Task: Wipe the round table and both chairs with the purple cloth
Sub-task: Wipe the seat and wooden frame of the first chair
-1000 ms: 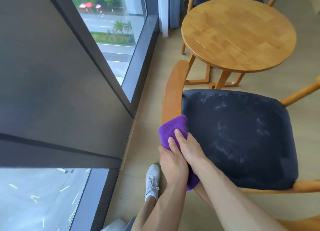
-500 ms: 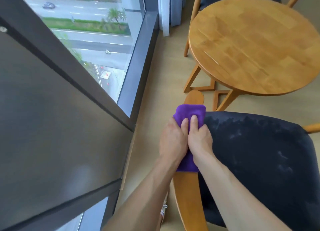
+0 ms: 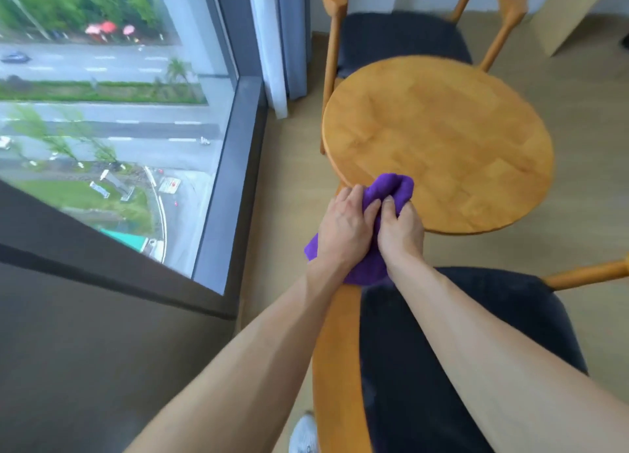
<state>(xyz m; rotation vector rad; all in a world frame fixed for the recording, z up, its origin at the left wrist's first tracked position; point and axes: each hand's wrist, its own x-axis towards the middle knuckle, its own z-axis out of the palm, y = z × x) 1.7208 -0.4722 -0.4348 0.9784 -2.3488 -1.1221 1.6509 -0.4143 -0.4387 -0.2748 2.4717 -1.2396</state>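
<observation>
1. Head view: my left hand point(image 3: 343, 228) and my right hand point(image 3: 401, 229) sit side by side, both gripping the purple cloth point(image 3: 391, 189) bunched between them.
2. The fingers point(image 3: 354, 197) of my left hand are curled down over the cloth's left part, and a purple corner pokes out beneath that wrist on the left.
3. The fingers of my right hand are bent and clamped on the cloth's right part, with the thumb pressed into the fabric.
4. The cloth rises in a rumpled hump just beyond my fingertips, and the rest hangs under both palms, showing again between my wrists.
5. That hump overlaps the near-left edge of the round wooden bench point(image 3: 442, 146); whether it touches the top I cannot tell.
6. Below my hands is the near chair point(image 3: 476, 333), with a dark cushioned seat and a curved wooden rail running along its left side. The lower end of the cloth lies over the top of that rail.
7. On the far side of the bench stands the second chair point(image 3: 401, 40), dark seat and wooden frame, partly hidden by the bench top.
8. To the left a large window point(image 3: 112, 119) looks down on a road and trees, with a pale curtain point(image 3: 272, 44) hanging at its right edge.
9. A white shoe point(image 3: 303, 432) shows on the wood floor point(image 3: 292, 166) between my forearms at the bottom.
</observation>
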